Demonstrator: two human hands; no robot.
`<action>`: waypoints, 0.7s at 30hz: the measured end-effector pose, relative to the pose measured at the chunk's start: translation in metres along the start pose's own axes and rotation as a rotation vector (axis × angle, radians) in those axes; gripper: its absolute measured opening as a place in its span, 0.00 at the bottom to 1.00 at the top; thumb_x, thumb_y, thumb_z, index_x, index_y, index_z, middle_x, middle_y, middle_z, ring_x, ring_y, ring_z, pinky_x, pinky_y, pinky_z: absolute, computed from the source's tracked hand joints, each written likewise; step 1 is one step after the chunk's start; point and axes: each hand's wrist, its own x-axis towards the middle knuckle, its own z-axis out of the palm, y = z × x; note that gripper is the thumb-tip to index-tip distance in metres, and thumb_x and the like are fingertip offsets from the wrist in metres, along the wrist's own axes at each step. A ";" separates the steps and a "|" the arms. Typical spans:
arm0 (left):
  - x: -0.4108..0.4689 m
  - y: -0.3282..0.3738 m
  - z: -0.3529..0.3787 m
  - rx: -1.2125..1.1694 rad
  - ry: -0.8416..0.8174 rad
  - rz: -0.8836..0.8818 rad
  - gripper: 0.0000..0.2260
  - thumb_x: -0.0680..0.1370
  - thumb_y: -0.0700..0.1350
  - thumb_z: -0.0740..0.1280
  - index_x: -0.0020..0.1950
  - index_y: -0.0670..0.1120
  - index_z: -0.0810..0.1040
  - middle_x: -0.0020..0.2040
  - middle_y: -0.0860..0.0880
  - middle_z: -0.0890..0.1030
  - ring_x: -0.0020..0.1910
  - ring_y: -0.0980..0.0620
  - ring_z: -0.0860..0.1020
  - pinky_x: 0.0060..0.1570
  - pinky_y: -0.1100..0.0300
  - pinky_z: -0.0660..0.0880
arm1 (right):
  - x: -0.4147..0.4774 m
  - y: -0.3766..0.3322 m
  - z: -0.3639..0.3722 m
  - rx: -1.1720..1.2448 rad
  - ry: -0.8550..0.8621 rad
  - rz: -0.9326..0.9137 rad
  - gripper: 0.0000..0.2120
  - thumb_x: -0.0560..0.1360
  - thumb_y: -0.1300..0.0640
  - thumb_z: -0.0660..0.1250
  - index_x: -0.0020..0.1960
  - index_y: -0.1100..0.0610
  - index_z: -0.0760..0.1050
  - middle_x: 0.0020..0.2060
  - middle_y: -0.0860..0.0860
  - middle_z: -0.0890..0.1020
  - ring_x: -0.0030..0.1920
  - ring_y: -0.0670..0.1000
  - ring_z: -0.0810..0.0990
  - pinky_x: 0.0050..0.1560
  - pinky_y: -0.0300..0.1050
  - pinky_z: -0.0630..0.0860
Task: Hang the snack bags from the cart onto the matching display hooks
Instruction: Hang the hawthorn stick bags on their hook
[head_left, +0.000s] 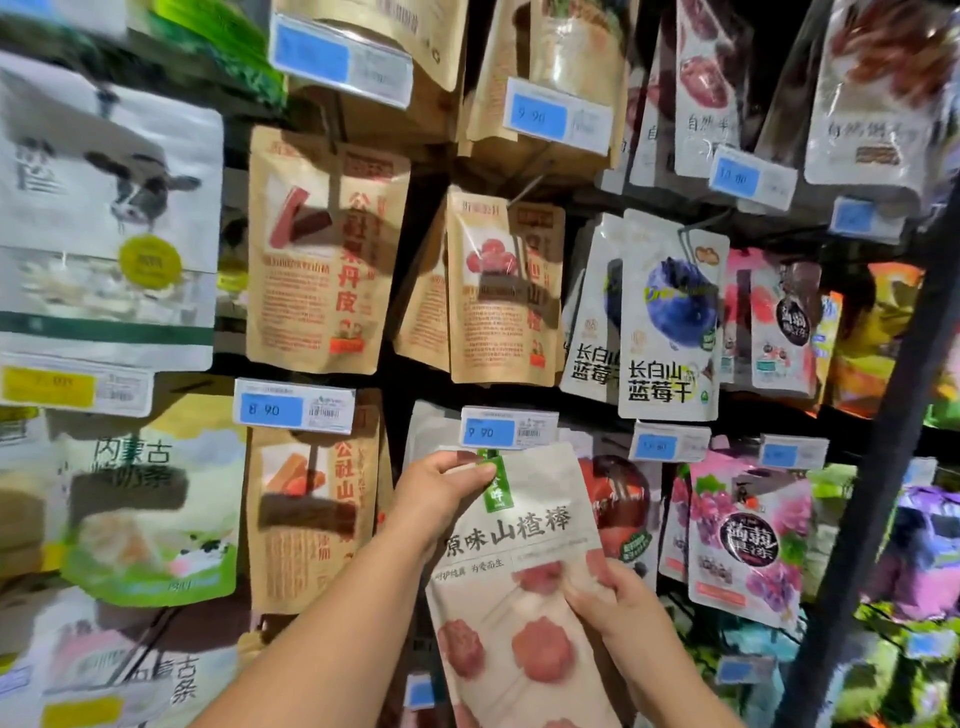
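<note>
A white snack bag (524, 582) with a green top label, black Chinese characters and pink-red hawthorn pieces is held up against the display wall. My left hand (441, 493) pinches its top edge at the green label, just under a blue 9.90 price tag (509, 428). My right hand (613, 603) grips the bag's right side lower down. The hook behind the price tag is hidden by the tag and the bag. The cart is out of view.
Hanging bags crowd the wall: brown kraft bags (322, 249) at centre left, blueberry bags (670, 317) to the right, pink grape bags (743, 540) at lower right, white milk-snack bags (104, 208) on the left. A dark upright post (883, 467) stands at the right.
</note>
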 end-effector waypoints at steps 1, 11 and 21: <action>0.004 0.001 0.000 -0.005 -0.018 0.000 0.08 0.72 0.38 0.74 0.51 0.44 0.83 0.44 0.46 0.86 0.44 0.48 0.85 0.47 0.56 0.80 | 0.005 0.000 0.001 0.000 0.007 -0.004 0.15 0.66 0.49 0.77 0.52 0.47 0.81 0.47 0.47 0.86 0.51 0.51 0.84 0.61 0.57 0.76; 0.031 0.000 -0.005 0.171 -0.036 0.170 0.09 0.72 0.38 0.75 0.45 0.53 0.83 0.44 0.53 0.86 0.42 0.58 0.84 0.40 0.67 0.78 | 0.029 0.008 0.024 0.068 0.013 0.067 0.22 0.64 0.51 0.78 0.56 0.51 0.79 0.54 0.48 0.82 0.57 0.49 0.79 0.61 0.46 0.72; 0.049 0.002 -0.009 0.320 -0.002 0.355 0.11 0.70 0.44 0.77 0.43 0.62 0.83 0.49 0.56 0.84 0.52 0.57 0.81 0.53 0.59 0.76 | 0.033 0.003 0.042 0.117 0.036 0.041 0.24 0.65 0.47 0.74 0.60 0.49 0.75 0.52 0.45 0.81 0.53 0.45 0.79 0.58 0.46 0.74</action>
